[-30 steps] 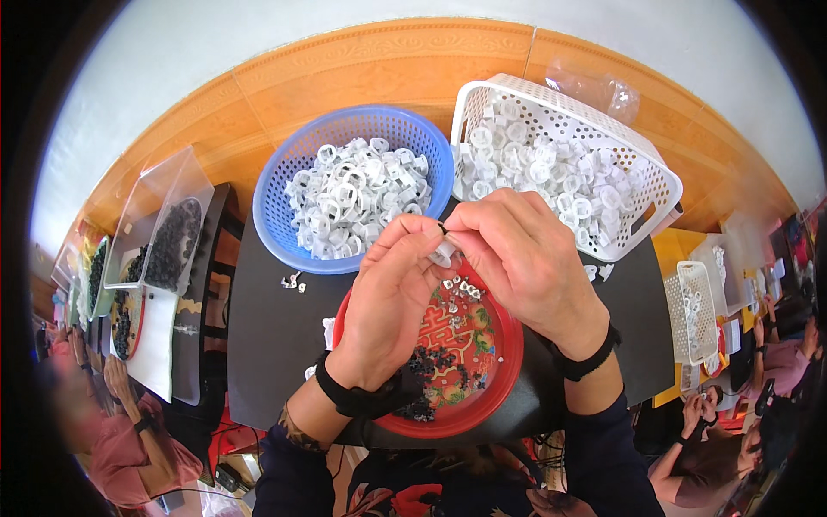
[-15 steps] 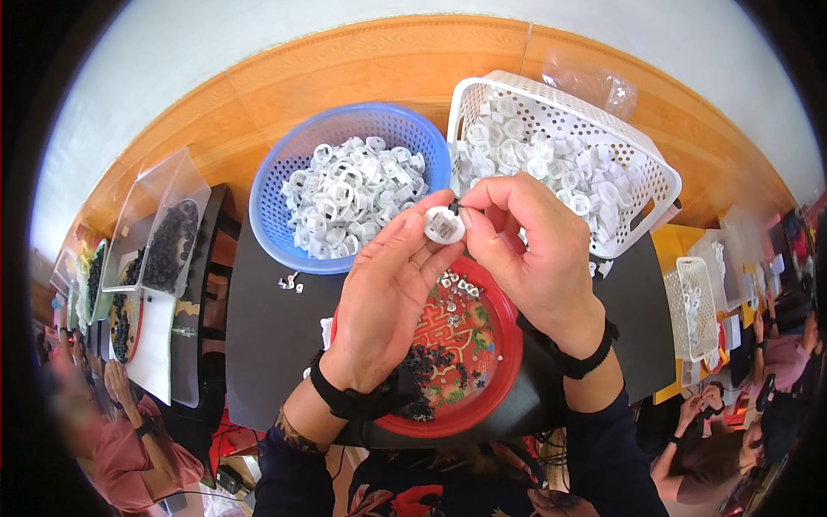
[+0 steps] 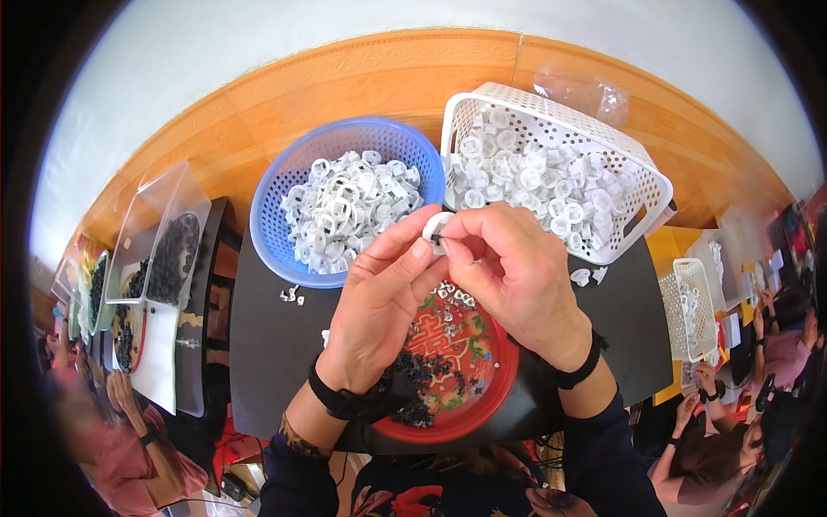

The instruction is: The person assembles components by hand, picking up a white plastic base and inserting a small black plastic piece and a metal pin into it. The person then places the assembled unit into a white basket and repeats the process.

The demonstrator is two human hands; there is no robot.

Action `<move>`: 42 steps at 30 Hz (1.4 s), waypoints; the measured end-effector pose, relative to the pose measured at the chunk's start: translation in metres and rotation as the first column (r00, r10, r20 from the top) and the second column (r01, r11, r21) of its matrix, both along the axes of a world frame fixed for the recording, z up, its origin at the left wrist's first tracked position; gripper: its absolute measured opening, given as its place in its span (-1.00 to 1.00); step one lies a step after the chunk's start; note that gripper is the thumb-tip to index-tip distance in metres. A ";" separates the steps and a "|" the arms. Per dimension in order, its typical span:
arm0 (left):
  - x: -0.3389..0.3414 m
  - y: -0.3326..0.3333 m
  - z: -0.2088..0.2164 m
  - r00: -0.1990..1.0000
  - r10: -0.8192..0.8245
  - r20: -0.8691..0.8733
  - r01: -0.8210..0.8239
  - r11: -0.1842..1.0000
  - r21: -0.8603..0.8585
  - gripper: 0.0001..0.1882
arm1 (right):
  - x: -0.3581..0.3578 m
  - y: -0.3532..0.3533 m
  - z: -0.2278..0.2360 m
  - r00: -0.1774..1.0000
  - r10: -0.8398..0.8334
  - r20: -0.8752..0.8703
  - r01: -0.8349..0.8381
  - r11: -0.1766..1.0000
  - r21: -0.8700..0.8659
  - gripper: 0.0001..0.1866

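Between the fingertips of my left hand (image 3: 379, 297) is a round white plastic part (image 3: 437, 222). My right hand (image 3: 521, 289) meets it from the other side, thumb and forefinger pinched at a small black piece (image 3: 436, 239) against the white part. Fingers partly cover where the two pieces meet. Below my hands lies a red patterned tray (image 3: 502, 383) holding a heap of small black parts (image 3: 413, 379) and several small white and metallic-looking bits (image 3: 457, 295).
A blue perforated basket (image 3: 264, 226) and a white one (image 3: 633, 151), both full of white plastic parts, stand at the table's back. Small bits lie on the dark table (image 3: 276, 362). Co-workers sit left and right. A clear plastic bin (image 3: 142, 258) is at the left.
The white part has turned from facing me to a more edge-on pose. My right fingertips and the black piece have come down from its top edge to its lower side.
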State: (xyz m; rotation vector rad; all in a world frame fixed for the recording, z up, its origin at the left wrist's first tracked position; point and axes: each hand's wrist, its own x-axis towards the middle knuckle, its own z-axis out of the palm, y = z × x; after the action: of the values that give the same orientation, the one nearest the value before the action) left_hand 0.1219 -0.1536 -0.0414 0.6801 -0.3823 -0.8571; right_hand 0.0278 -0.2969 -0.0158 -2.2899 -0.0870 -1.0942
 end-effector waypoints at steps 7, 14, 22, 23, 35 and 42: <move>0.000 -0.001 -0.005 0.997 0.030 0.071 -0.029 0.999 -0.021 -0.63 | -0.001 0.005 0.000 1.000 0.008 -0.014 -0.006 0.991 0.135 -0.85; 0.001 -0.001 -0.006 1.000 -0.021 0.012 0.022 0.995 -0.095 -0.64 | -0.002 0.009 -0.001 0.994 0.101 -0.029 -0.080 0.908 0.410 -0.84; 0.000 -0.001 -0.006 0.999 -0.039 -0.003 0.039 0.995 -0.091 -0.62 | -0.002 0.006 -0.002 0.998 0.058 -0.036 -0.045 0.956 0.290 -0.85; 0.000 -0.001 -0.006 0.999 -0.045 0.004 0.045 0.995 -0.094 -0.61 | -0.003 0.005 -0.002 0.998 0.061 -0.034 -0.049 0.958 0.282 -0.85; -0.004 -0.001 -0.005 0.975 0.127 0.183 -0.126 0.992 -0.015 -0.65 | -0.009 0.002 0.007 0.979 0.164 -0.119 -0.101 0.905 0.414 -0.86; -0.006 -0.001 -0.006 0.948 0.182 0.262 -0.181 0.983 -0.028 -0.67 | -0.005 0.000 0.007 0.975 0.220 -0.033 -0.194 0.915 0.354 -0.87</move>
State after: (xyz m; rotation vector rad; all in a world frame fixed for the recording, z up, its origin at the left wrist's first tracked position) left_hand 0.1161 -0.1543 -0.0471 0.8169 -0.5511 -0.5910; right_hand 0.0226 -0.2968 -0.0088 -1.9476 -0.0961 -0.8403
